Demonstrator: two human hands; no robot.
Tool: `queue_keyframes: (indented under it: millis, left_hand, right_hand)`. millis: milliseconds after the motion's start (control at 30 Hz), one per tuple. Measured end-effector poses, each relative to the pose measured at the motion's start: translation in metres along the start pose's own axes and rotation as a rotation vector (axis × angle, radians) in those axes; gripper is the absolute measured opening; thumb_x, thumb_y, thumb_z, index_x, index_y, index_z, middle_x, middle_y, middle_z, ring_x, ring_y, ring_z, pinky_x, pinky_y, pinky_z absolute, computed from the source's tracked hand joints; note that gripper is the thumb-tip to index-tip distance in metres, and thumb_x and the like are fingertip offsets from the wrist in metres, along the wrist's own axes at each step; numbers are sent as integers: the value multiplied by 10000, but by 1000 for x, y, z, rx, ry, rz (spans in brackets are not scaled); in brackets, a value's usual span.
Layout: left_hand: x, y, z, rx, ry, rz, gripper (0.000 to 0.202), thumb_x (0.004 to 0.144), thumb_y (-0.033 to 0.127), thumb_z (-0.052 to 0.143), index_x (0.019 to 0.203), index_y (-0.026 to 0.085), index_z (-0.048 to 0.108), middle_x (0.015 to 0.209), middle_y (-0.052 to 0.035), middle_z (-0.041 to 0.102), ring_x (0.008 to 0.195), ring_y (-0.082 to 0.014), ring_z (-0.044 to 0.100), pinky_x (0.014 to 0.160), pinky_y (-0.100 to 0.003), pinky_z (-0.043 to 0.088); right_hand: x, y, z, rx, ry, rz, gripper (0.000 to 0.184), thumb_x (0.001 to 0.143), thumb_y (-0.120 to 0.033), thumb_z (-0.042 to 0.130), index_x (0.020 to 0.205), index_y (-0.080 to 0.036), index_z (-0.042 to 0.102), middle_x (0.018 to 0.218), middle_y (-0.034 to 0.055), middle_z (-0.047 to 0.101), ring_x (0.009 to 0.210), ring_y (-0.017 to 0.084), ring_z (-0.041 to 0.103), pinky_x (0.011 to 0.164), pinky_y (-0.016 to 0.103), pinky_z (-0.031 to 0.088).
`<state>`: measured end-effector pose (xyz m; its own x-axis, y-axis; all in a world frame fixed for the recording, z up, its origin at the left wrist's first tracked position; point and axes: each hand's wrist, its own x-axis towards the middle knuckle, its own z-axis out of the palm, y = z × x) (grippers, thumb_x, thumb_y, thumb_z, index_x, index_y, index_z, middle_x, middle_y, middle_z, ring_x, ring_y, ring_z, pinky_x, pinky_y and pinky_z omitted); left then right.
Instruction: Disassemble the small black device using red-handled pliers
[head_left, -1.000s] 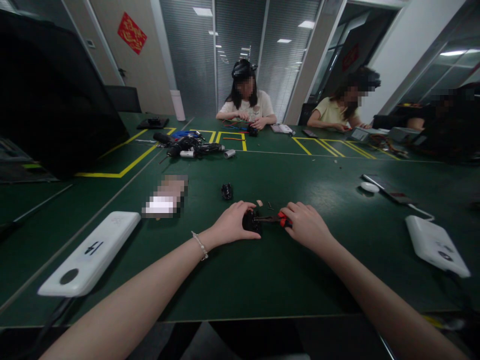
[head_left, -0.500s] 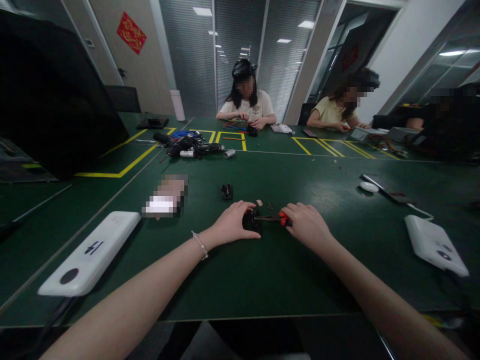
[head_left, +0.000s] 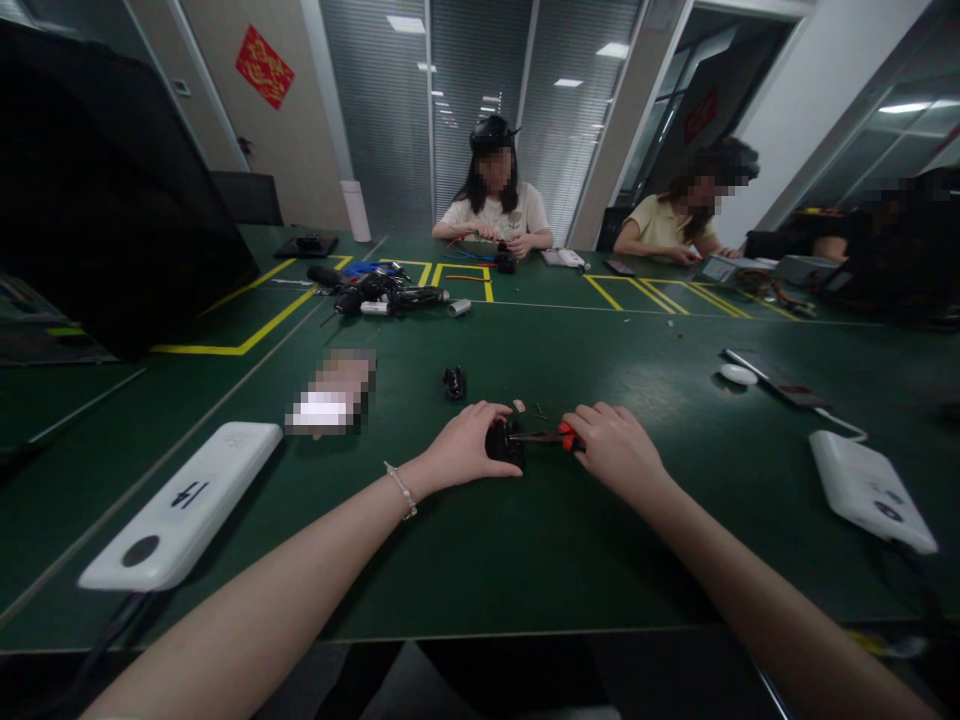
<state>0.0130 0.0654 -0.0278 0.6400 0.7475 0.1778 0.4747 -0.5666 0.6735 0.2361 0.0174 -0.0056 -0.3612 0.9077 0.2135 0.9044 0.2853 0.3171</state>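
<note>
Low over the green table, my left hand (head_left: 470,440) curls its thumb and fingers round a small black part (head_left: 502,447), whose far side is hidden by the palm. My right hand (head_left: 616,446) is closed on the red and black handles of a pair of pliers (head_left: 538,438). The narrow jaws of the pliers point left and reach the black part. Just beyond them lie a small pale piece (head_left: 518,406) and a few thin screw-like bits (head_left: 540,411). Another black part (head_left: 454,383) stands a little farther off.
White power banks (head_left: 184,510) lie at left and right, with a blurred-out phone (head_left: 330,395) beside the left one. A pile of black tools and cables (head_left: 382,293) is farther back. A large dark screen (head_left: 112,200) fills the left. Co-workers (head_left: 495,205) sit across the table.
My hands, the pliers and the black part have hardly moved. Across the table, the co-worker's head and hands have shifted slightly.
</note>
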Motion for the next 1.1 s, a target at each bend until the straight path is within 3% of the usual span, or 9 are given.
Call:
queue_keyframes:
  millis: [667, 900, 1100]
  left_hand:
    - [0, 0, 1, 11, 5, 2, 716, 551, 490, 702, 1152, 212, 429, 1102, -83, 499, 1003, -275, 494, 842, -437, 411]
    - [-1, 1, 0, 0, 3, 3, 726, 549, 489, 703, 1158, 213, 421, 1109, -86, 497, 1002, -273, 497, 835, -431, 419]
    - [-1, 2, 1, 2, 20, -4, 724, 532, 471, 720, 1145, 213, 436, 1089, -87, 506, 990, -281, 505, 825, -438, 420]
  right_hand:
    - [0, 1, 5, 70, -42, 16, 295, 666, -198, 557, 961, -187, 577, 899, 55, 598, 791, 201, 506, 679, 330, 372]
    - [-1, 3, 5, 26, 30, -22, 322, 669, -186, 547, 990, -188, 566, 934, 69, 590, 826, 217, 492, 702, 345, 364]
    - [-1, 2, 7, 44, 5, -7, 320, 667, -192, 542, 985, -187, 571, 922, 68, 593, 812, 212, 500, 692, 343, 372]
